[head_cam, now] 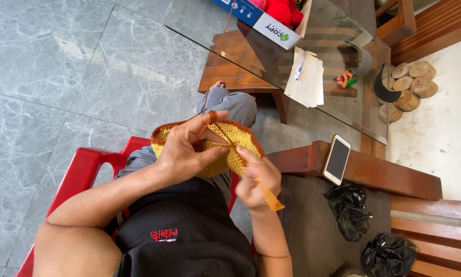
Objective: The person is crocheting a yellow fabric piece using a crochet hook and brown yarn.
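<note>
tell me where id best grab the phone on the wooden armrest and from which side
Judging by its pose, pinch the phone across its two long edges near the middle, coming from above. It lies flat, screen up, on the wooden armrest, with its lower end past the wood's edge, so both long sides are free. The right hand is nearest.

matt knitted yarn piece (225, 149), glossy glass tabletop (338, 102), polished marble floor (61, 77).

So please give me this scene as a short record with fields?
left hand: grips the yellow crocheted piece, orange yarn over a finger
right hand: holds an orange crochet hook at the piece's edge
seat: red plastic chair
nearby: smartphone on wooden armrest, two black plastic bags, glass table
</note>
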